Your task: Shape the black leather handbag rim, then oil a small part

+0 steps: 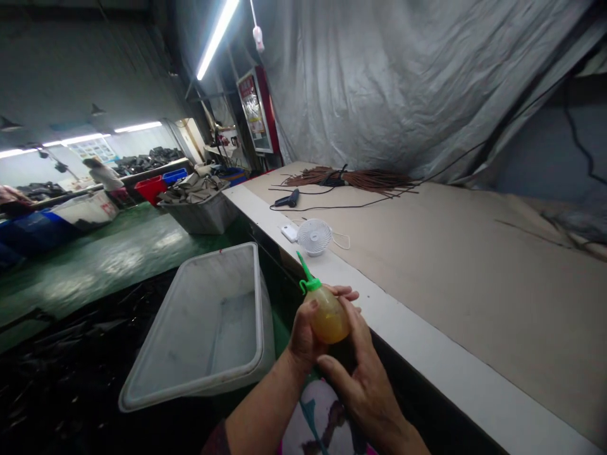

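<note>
A squeeze bottle (pixel 331 319) with yellowish liquid and a green spout is tilted, its tip pointing up and to the left. My left hand (pixel 303 335) is closed around it, thumb on the near side and fingertips showing behind. Against the bottle's right side lie the fingers of my right hand (pixel 363 370), stretched out, with the thumb held apart below. Both hands are beside the long table's front edge. Beyond the spout, a small white fan (pixel 314 237) stands on the table's white border.
A large grey-white plastic tub (pixel 260 316) stands left of my hands. On the table (pixel 450 278) lie a bundle of brown strips (pixel 374 180), a dark hand tool (pixel 288 199) with a cable, and a small white device (pixel 289 233). Farther off, a filled bin (pixel 203 215) and a person (pixel 105 175).
</note>
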The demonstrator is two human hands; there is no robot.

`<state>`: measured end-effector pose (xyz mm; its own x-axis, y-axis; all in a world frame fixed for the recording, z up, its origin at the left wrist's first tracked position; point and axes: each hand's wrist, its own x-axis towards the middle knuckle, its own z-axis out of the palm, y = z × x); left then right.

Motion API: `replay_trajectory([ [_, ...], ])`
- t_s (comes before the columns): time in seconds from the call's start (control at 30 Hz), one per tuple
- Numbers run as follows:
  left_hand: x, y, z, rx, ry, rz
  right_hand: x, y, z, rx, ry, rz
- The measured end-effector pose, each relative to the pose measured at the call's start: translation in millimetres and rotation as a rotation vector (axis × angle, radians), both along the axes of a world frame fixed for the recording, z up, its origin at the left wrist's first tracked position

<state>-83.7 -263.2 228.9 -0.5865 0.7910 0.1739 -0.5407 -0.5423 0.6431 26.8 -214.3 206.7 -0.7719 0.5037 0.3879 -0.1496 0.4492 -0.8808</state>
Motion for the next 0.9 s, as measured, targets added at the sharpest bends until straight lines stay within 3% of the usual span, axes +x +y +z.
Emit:
replay_trajectory([
  [0.1,3.8,16.7,-4.6,-0.137,0.001,0.072,-4.2,5.7,-6.2,-0.003,-0.095,-0.106],
  [0.2,6.1,31.4,-7.5,-0.243,-0.003,0.062,-1.2,22.1,-10.4,-0.042,-0.143,-0.162],
  [0.33,18.5,43.3,-11.8,-0.267,-0.017,-0.036,13.8,38.8,-15.9,-0.135,-0.171,-0.27],
  [0.47,36.9,38.7,-18.3,-0.248,0.012,-0.149,31.2,41.1,-24.6,-0.294,-0.152,-0.367],
  [0.57,43.1,30.6,-16.8,-0.185,0.074,-0.252,40.5,36.7,-25.8,-0.502,0.034,-0.342],
  [0.7,39.5,27.2,-1.6,-0.215,0.253,-0.329,47.5,28.6,-14.1,-0.779,0.261,-0.179],
  [0.77,36.8,28.6,7.4,-0.213,0.273,-0.349,53.0,29.5,-4.1,-0.775,0.192,-0.166],
  [0.9,42.3,32.3,17.3,-0.235,0.282,-0.23,71.4,43.1,17.5,-0.465,-0.03,-0.468],
])
